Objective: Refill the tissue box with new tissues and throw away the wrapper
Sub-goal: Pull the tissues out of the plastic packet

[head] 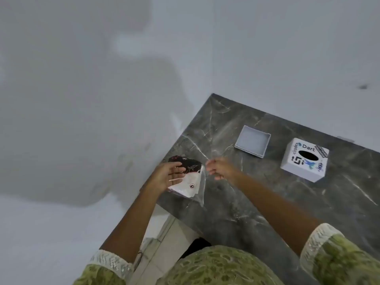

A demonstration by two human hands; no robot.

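Observation:
My left hand (pixel 167 175) holds a tissue pack (pixel 190 183) in a clear wrapper printed white and dark maroon, at the table's near-left edge. My right hand (pixel 219 168) is just right of the pack, its fingers curled by the wrapper's top corner; whether it pinches the clear film is not visible. The white tissue box (pixel 304 159), covered in stickers and showing an oval opening on top, stands to the right on the table. Its shallow white lid or base (pixel 253 143) lies separately, hollow side up, to the left of the box.
The dark grey marble table (pixel 267 202) runs from its far corner at centre to the lower right. A pale floor fills the left and top of the view. My green patterned sleeves and clothing are at the bottom.

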